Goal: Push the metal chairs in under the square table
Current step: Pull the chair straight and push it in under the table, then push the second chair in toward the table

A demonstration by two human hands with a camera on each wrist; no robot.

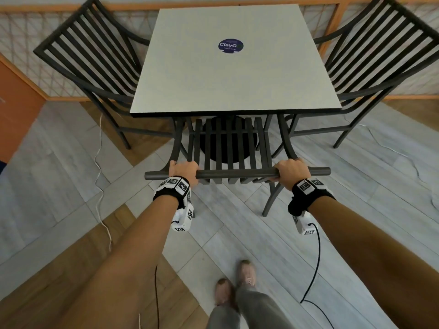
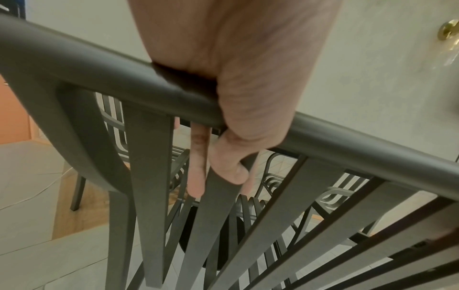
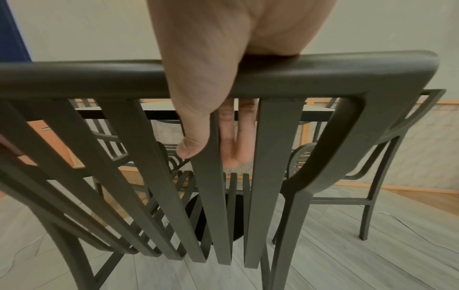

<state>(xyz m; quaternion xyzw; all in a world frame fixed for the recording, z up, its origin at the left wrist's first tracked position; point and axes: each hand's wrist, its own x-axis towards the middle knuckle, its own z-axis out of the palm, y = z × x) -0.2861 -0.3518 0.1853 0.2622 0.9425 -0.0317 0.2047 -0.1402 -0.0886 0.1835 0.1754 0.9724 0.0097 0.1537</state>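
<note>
A square grey table (image 1: 235, 74) stands in front of me. The near dark metal chair (image 1: 231, 148) faces it, its seat partly beneath the table edge. My left hand (image 1: 184, 170) grips the left part of the chair's top rail (image 1: 237, 173), and my right hand (image 1: 291, 170) grips the right part. In the left wrist view the left hand (image 2: 231, 117) wraps the top rail (image 2: 347, 145), thumb on a slat. In the right wrist view the right hand (image 3: 211, 109) curls over the top rail (image 3: 323, 76). A second metal chair (image 1: 90, 65) sits at the table's left side, a third metal chair (image 1: 377, 60) at its right.
A black round table base (image 1: 228, 141) shows through the chair slats. A white cable (image 1: 101, 176) runs over the floor at left, a black cable (image 1: 313, 269) hangs from my right wrist. A wooden lattice rail (image 1: 35, 27) lines the back. My feet (image 1: 235, 286) stand behind the chair.
</note>
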